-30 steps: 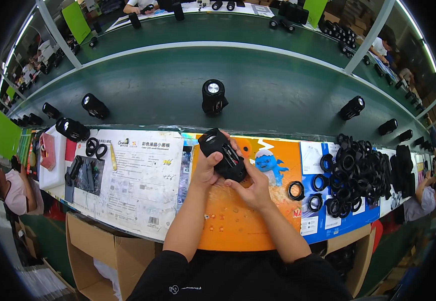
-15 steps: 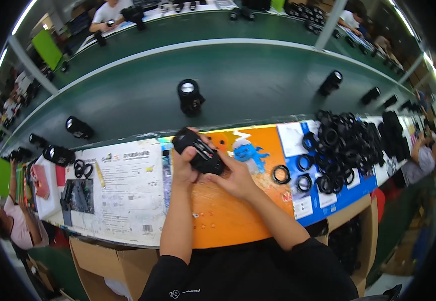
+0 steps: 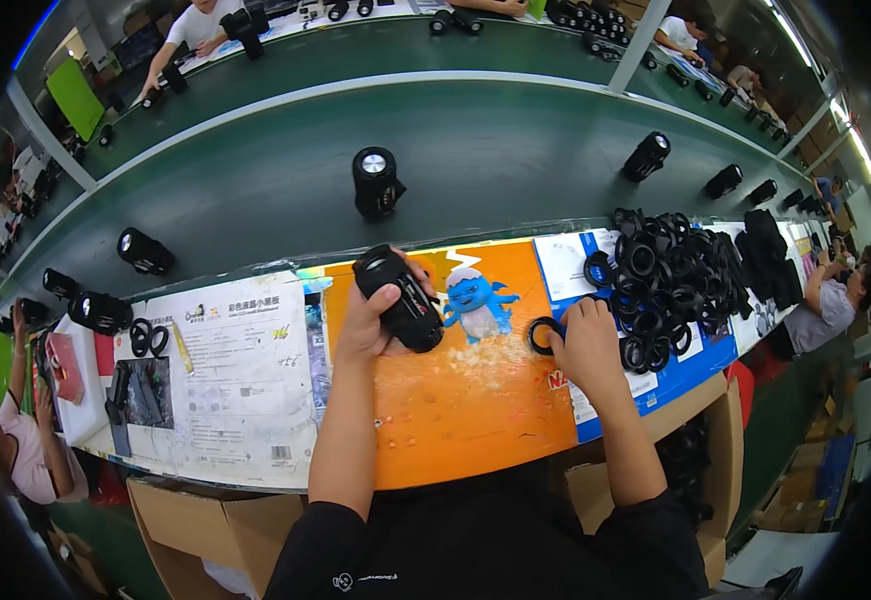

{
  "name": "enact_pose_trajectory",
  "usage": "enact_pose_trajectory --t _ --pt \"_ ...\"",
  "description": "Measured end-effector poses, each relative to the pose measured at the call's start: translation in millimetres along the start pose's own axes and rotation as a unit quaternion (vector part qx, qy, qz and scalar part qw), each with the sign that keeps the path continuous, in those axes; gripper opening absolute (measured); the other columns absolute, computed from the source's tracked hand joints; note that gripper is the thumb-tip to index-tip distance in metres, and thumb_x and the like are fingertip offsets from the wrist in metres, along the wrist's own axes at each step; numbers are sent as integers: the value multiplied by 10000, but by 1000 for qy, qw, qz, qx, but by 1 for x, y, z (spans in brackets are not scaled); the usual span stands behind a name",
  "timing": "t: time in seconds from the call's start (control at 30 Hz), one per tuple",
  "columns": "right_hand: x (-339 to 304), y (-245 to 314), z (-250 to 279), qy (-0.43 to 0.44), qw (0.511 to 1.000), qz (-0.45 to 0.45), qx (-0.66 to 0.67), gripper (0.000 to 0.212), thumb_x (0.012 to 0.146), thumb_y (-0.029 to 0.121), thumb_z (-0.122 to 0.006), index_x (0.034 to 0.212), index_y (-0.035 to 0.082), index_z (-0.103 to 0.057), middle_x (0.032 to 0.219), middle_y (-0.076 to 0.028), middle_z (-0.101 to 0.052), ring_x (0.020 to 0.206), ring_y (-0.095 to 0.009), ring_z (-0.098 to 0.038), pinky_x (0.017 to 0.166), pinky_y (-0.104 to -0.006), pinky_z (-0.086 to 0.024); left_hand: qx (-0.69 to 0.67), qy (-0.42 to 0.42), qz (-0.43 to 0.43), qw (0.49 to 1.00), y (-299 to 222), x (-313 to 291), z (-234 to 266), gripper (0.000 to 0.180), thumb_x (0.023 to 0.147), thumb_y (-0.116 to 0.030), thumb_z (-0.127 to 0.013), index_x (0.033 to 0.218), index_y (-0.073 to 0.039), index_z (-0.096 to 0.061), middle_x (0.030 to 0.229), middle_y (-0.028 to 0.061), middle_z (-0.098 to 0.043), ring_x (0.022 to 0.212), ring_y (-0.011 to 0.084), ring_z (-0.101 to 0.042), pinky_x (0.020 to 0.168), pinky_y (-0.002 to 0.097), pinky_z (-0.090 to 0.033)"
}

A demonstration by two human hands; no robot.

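Observation:
My left hand (image 3: 367, 322) is wrapped round a black cylindrical speaker (image 3: 396, 300), tilted over the orange board. The speaker has a round end and pale marks along its side. Over to the right, my right hand (image 3: 591, 345) is closed, thumb and bent fingers at the right edge of a black ring (image 3: 545, 336) lying where the orange board meets the blue sheet. Its fingertips are partly hidden behind the back of the hand. A heap of black rings (image 3: 670, 270) lies just beyond that hand.
Similar speakers stand along the green conveyor (image 3: 495, 150), one upright straight ahead (image 3: 377, 185). At left are a white printed board (image 3: 245, 400), two black rings, a yellow stick (image 3: 183, 345) and a bag of black parts (image 3: 145, 392). Cardboard boxes (image 3: 195, 525) stand below the bench edge. Co-workers sit around.
My right hand has left the speaker and moved right to the black ring. My left hand keeps hold of the speaker, now turned more lengthwise. The view has shifted slightly.

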State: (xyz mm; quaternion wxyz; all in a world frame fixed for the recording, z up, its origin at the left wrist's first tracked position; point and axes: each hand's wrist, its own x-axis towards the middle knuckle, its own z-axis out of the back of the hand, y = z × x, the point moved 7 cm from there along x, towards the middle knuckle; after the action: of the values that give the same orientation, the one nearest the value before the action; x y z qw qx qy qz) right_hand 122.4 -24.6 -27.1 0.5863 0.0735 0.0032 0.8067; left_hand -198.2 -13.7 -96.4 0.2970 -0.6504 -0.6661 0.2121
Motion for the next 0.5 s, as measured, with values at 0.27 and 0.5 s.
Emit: enact_pose_trajectory --t 0.27,0.5 --pt "31 45 1 -126 987 66 74 238 957 171 -834 1045 45 -653 955 -136 -697 932 -353 -707 800 -476 -584 4 -3 33 999 -3 -5 -1 696 883 -359 -874 1429 -28 -596 1230 190 -734 1064 331 -792 998 480 -665" --pt "20 85 -21 71 968 95 221 392 976 267 -883 1213 -7 -734 1179 -164 -675 941 -310 -741 841 -413 -623 -21 0 40 999 -3 -9 -4 720 926 -353 -843 1497 -32 -543 1220 198 -734 1025 328 -799 905 465 -690"
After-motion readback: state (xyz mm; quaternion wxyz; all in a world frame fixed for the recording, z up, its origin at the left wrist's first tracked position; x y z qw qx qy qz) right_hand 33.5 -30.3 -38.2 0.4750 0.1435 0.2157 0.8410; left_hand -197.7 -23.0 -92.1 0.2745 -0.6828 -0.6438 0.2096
